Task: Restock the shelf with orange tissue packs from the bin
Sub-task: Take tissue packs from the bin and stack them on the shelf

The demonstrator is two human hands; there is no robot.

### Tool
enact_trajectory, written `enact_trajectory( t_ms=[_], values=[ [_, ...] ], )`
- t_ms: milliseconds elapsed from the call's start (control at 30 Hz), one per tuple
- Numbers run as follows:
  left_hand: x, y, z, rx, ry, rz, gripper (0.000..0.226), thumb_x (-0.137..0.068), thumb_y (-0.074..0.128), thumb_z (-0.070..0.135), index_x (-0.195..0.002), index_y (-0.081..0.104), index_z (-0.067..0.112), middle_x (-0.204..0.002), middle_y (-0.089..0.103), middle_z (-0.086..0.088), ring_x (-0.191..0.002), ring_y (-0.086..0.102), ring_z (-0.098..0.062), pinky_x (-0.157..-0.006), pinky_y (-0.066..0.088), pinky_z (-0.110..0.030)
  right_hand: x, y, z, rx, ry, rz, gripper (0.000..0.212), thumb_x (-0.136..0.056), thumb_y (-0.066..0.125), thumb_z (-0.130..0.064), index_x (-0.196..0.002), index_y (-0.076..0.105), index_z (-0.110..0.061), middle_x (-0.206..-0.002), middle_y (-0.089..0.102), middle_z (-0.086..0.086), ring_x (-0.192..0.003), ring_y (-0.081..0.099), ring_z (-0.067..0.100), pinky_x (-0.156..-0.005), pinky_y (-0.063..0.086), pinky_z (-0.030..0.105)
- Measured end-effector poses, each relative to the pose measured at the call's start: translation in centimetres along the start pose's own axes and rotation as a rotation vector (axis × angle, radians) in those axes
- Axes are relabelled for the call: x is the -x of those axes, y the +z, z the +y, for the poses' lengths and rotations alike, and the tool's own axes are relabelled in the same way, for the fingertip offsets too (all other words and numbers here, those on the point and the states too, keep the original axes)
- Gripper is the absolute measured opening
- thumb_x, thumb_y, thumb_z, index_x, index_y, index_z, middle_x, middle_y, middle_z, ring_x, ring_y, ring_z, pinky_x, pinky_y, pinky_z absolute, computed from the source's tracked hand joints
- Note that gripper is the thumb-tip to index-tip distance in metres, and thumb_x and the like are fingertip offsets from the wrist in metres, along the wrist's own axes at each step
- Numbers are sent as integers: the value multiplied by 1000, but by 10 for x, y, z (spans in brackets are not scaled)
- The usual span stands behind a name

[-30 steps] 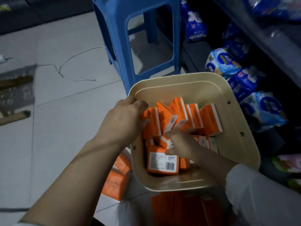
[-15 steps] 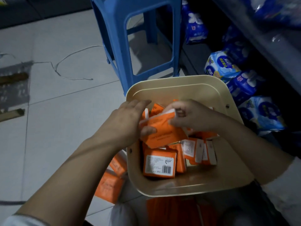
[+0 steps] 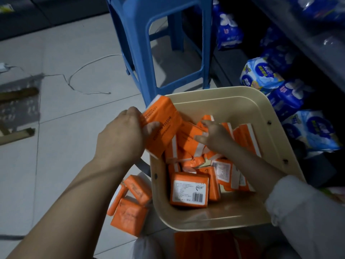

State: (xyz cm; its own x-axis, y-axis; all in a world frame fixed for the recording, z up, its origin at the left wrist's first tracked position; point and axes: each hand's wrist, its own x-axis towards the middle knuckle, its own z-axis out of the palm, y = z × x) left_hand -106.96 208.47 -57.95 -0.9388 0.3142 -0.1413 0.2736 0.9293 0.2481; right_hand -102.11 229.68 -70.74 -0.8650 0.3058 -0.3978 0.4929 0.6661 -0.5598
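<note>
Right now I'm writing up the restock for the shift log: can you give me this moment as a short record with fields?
left hand: grips one orange tissue pack over the bin at its far-left corner
right hand: down inside the bin among the packs; grip unclear
bin contents: many orange packs piled up, a barcode pack label-up at the near side
floor: a few loose packs left of the bin
stool: blue, behind the bin
shelf: at right, blue-and-white packages below it
</note>
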Motion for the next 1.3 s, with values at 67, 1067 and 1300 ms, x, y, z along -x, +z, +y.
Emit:
enact_trajectory(
  t_ms=[67,1067,1300],
  values=[
    [0,1,-4,-3,-12,8,43,-85,46,61,-95,42,19,-91,49,-2,-81,49,-25,-70,44,-38,-6,14,8,163,9,39,71,-83,65,-39,-140,36,-7,-139,43,17,-128,37,34,-105,30,35],
    [64,-30,76,620,215,-173,31,-86,59,45,-100,56,18,-92,63,-2,-86,60,-20,-79,47,-33,193,-120,9,-513,209,384,18,-70,69,-13,-87,64,-17,-79,64,3,-81,61,22,-74,50,38],
    [139,-23,111,931,149,-327,25,-86,63,36,-88,61,11,-74,63,-4,-67,58,-19,-54,43,-19,311,-127,37,-700,272,553,24,-74,69,-5,-88,64,-24,-93,68,7,-93,64,28,-89,50,47]
  ],
)
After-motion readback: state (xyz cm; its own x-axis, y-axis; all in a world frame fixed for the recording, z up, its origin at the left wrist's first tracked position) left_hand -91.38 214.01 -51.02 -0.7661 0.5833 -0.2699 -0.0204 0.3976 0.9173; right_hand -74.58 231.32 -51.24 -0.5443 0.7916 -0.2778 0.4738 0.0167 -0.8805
